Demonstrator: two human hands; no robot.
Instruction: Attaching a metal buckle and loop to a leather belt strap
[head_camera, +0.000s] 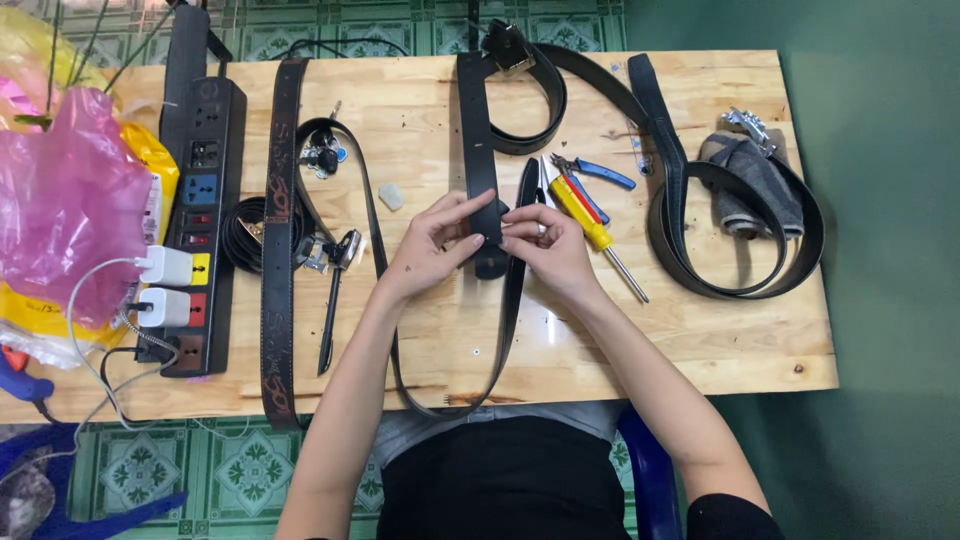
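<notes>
Both hands meet at the middle of a wooden table (720, 330). My left hand (437, 243) pinches the end of a black leather belt (478, 130) that runs up the table to a buckle at the far edge. My right hand (545, 243) grips a second thin black belt strap (512, 310) right beside it; this strap loops down past the table's near edge. The fingertips of both hands touch over the belt end.
A yellow-handled screwdriver (585, 222) and blue-handled pliers (595, 172) lie just right of my right hand. A coiled black belt (690, 270) with grey cloth (755, 185) sits far right. A brown patterned belt (278, 250), a black power strip (200, 220) with white chargers, and pink plastic bags (60, 200) fill the left.
</notes>
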